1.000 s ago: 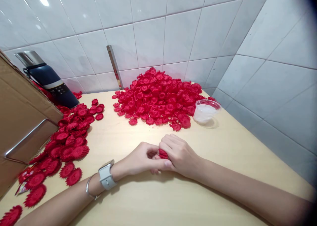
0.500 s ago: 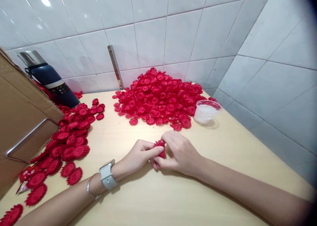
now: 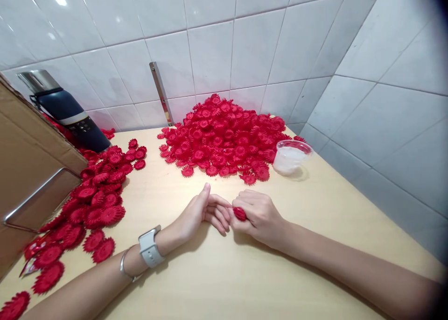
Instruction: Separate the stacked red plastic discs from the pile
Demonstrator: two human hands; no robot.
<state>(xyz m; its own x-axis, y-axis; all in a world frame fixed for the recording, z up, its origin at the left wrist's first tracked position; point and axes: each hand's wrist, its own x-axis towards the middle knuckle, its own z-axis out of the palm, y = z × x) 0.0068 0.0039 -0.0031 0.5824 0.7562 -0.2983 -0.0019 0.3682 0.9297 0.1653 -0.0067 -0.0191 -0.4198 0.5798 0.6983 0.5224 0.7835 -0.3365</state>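
So, gripping a small, round, ridged red piece (image 3: 240, 213) in the right hand (image 3: 259, 216); got the left hand (image 3: 206, 213) loosely uncurled just left of it; also got red fringed discs (image 3: 220, 140) heaped far centre.

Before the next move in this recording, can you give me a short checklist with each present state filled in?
1. Red piece secured: ok, the right hand is closed around it.
2. Left hand free: ok, nothing visible in it, thumb raised.
3. Hands separated from each other: cannot tell, they look very close.
4. Heap of red pieces at hand: ok, beyond both hands.
5. Clear cup away from hands: ok, right of the heap's front.
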